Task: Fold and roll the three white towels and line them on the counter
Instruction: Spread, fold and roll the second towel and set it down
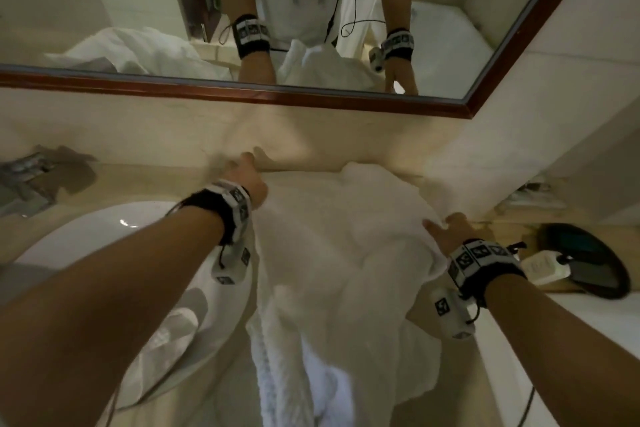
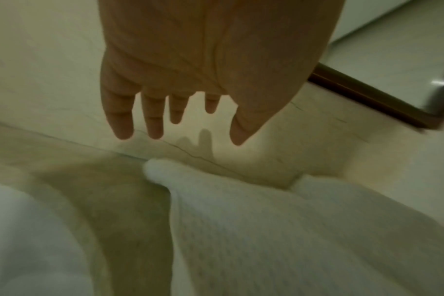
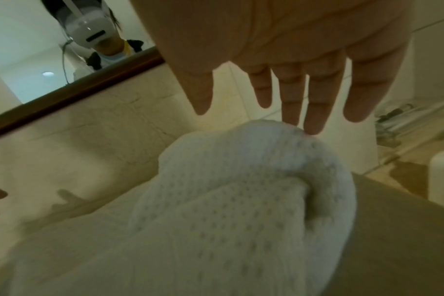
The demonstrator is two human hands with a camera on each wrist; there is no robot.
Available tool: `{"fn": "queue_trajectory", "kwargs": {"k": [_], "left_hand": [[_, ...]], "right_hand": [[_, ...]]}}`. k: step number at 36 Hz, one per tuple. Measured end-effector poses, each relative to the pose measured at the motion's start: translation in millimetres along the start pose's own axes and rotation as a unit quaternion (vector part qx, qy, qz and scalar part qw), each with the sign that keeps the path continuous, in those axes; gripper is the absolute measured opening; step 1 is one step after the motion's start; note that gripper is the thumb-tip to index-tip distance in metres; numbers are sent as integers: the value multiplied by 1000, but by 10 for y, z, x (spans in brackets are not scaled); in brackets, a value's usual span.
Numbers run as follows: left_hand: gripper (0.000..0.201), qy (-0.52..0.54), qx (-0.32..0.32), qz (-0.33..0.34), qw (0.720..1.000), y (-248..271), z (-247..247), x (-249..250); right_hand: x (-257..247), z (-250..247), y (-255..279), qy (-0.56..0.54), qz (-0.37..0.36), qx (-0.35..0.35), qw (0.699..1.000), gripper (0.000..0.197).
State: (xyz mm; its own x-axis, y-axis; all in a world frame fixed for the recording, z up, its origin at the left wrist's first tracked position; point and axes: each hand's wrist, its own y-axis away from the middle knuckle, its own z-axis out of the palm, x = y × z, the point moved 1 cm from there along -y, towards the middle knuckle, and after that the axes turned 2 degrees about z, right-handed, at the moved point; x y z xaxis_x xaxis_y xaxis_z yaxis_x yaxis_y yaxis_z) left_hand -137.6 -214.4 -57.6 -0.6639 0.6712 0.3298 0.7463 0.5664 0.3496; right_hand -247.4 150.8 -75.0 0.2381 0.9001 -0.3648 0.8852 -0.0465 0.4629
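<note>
Sink bowl [image 1: 104, 246] sits off to the left of the left grip [image 1: 247, 177], glossy white and rounded. That left grip is released, fingers [image 2: 124, 120] straight and spread, hovering above the far-left corner of the towel [image 1: 339, 246] without pinching anything. The towel's spread on the desk [image 1: 156, 177] between both grips, near end drooping over the front edge. It's a thick waffle-dotted weave, soft and lumpy, so I'd flatten it from the middle outward and square the corners before folding, or the roll comes out lopsided. The right grip [image 1: 450, 229] is also released, fingertips [image 3: 314, 128] just touching a bunched hump at the towel's right edge. That hump needs pulling out flat first. Right of it there's a dark round tray [image 1: 613, 274].
</note>
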Motion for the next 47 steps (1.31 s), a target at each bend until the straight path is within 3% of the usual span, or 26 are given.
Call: {"fn": "queue_trajectory", "kwargs": {"k": [4, 8, 12, 15, 20, 22, 24, 26, 28, 30, 33, 36, 39, 42, 45, 47], "left_hand": [[65, -120, -91, 91, 984, 375, 400, 201], [69, -184, -280, 83, 939, 694, 842, 168], [38, -294, -327, 103, 892, 888, 1028, 32], [44, -264, -366, 99, 887, 897, 985, 25], [41, -278, -275, 134, 911, 713, 776, -120], [40, -265, -225, 115, 930, 628, 641, -265], [33, -245, -179, 99, 948, 554, 478, -387], [24, -240, -137, 90, 957, 556, 342, -462], [27, -246, -133, 77, 957, 622, 339, -477], [37, -259, -145, 73, 952, 755, 440, -453], [50, -225, -123, 77, 963, 967, 628, -377], [52, -185, -79, 123, 972, 1190, 774, -225], [42, -144, -53, 199, 968, 1483, 862, -2], [42, -108, -85, 266, 954, 1808, 974, 228], [65, -157, -173, 257, 938, 2136, 1131, 387], [80, -226, -223, 250, 915, 2320, 1284, 416]], "right_hand": [[119, 189, -23, 23, 33, -31, 999, 72], [305, 311, -19, 67, 69, -103, 990, 60], [452, 394, -20, 43, 61, -125, 989, 57], [584, 442, -156, -16, 61, -109, 992, 48], [461, 279, 42, -69, 77, -70, 992, 32], [540, 158, 20, -64, 74, -42, 994, 36], [686, 60, -108, -151, 90, -8, 984, 43], [837, 37, -254, -154, 115, 8, 981, 48], [761, 6, -68, -132, 99, 0, 986, 56], [662, 46, 155, -100, 69, -27, 992, 64], [669, 159, 403, -84, 52, -71, 993, 61], [777, 337, 576, -62, 88, -129, 986, 73], [829, 533, 751, -18, 68, -239, 969, 51], [836, 646, 847, 75, -29, -232, 969, 32], [766, 714, 999, 172, -85, -191, 963, 59], [758, 775, 1088, 196, -98, -178, 959, 60]]}}
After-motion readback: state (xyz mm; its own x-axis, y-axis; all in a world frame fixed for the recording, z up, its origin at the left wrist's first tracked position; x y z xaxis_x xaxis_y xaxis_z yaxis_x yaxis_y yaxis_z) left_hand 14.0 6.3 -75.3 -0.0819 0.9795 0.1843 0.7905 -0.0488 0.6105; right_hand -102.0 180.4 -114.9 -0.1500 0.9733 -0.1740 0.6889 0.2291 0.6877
